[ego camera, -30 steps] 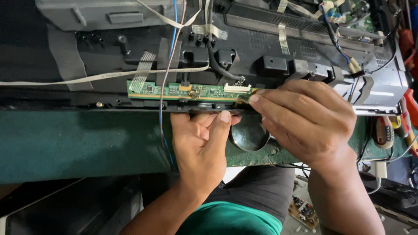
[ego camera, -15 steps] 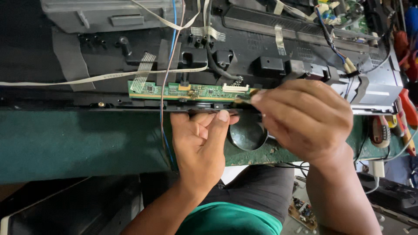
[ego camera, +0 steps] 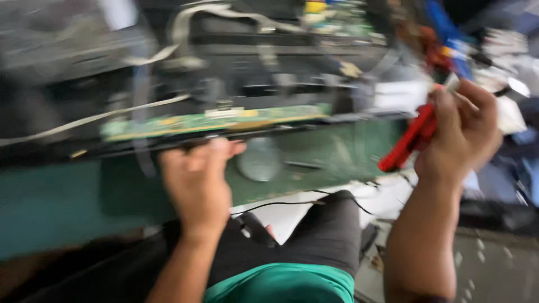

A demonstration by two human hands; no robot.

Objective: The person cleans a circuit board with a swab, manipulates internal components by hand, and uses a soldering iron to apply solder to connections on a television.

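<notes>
Green bench [ego camera: 50, 207] blurred: left hand [ego camera: 196, 179] touches its edge, right hand [ego camera: 463, 132] apparently clasps red-handled tool [ego camera: 407, 140].

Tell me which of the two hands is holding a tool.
The right hand, raised at the right side, grips a red-handled tool. The left hand holds no tool; its fingers rest at the dark edge below the long green circuit board.

The right hand [ego camera: 463, 132] has left the green circuit board [ego camera: 216, 120]. It now grips a red-handled tool [ego camera: 407, 140] at the frame's right.
</notes>
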